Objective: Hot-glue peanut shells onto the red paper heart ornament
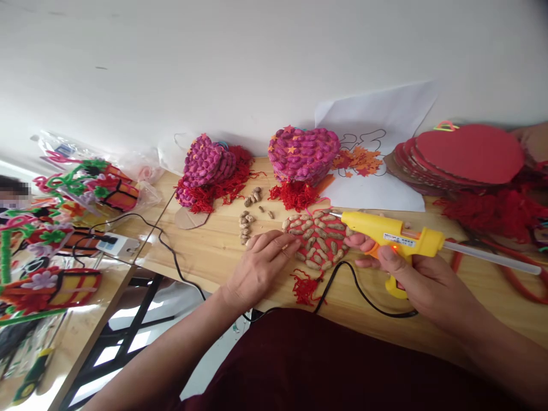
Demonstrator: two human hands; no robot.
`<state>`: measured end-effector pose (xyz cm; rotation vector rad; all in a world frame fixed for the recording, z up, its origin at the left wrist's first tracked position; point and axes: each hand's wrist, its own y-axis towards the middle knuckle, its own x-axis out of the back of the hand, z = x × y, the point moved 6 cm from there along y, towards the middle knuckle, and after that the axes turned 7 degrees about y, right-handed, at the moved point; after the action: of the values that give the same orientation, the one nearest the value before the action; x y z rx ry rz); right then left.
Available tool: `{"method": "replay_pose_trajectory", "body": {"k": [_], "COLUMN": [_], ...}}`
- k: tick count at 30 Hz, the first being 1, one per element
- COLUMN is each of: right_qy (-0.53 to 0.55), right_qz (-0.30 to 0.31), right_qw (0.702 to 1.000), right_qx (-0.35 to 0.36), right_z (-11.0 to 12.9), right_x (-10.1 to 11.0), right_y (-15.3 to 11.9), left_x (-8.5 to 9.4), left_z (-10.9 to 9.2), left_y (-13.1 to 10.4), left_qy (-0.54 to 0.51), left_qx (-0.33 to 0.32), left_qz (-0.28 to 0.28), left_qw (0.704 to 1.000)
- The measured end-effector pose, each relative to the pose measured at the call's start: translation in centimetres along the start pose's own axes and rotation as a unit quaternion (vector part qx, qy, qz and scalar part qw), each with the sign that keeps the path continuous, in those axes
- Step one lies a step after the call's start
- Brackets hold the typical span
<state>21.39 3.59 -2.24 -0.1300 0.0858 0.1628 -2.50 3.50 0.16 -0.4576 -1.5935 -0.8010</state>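
Observation:
In my right hand (pixel 422 279) is a yellow hot glue gun (pixel 377 225), my fingers wrapped round its handle and trigger. A clear glue stick (pixel 492 257) sticks out of its back end, and a small light glows orange on its side. The nozzle points left, over the upper edge of a red board (pixel 311 242) covered with rows of peanuts (pixel 321 233). My left hand (pixel 265 262) lies at the board's left edge, fingers bent and close together; what the fingertips pinch, if anything, is hidden. Red yarn fringe (pixel 306 287) hangs from the board's near edge.
Loose peanuts (pixel 245 225) lie left of the board. Behind stand purple peanut-covered pieces (pixel 302 149), orange leaf cutouts (pixel 363 160) on white paper (pixel 385 191) and stacked red boards (pixel 473 151). A black cord (pixel 355 291) runs leftward to a power strip (pixel 120 245).

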Motion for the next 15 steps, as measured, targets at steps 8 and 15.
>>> {"method": "replay_pose_trajectory", "body": {"k": [8,15], "right_qy": [-0.002,-0.004], "right_qz": [-0.002,-0.005], "right_qw": [1.0,1.0], "right_qx": [0.002,-0.002], "right_z": [-0.17,0.0], "right_x": [0.33,0.11], "right_y": [-0.22,-0.14], "left_x": [-0.04,-0.01], "left_z": [-0.94,-1.18], "left_y": [0.21,0.18], "left_qy": [0.06,0.065], "left_qx": [-0.009,-0.018], "left_qz": [0.022,0.014], "left_qw": [0.998,0.998]}}
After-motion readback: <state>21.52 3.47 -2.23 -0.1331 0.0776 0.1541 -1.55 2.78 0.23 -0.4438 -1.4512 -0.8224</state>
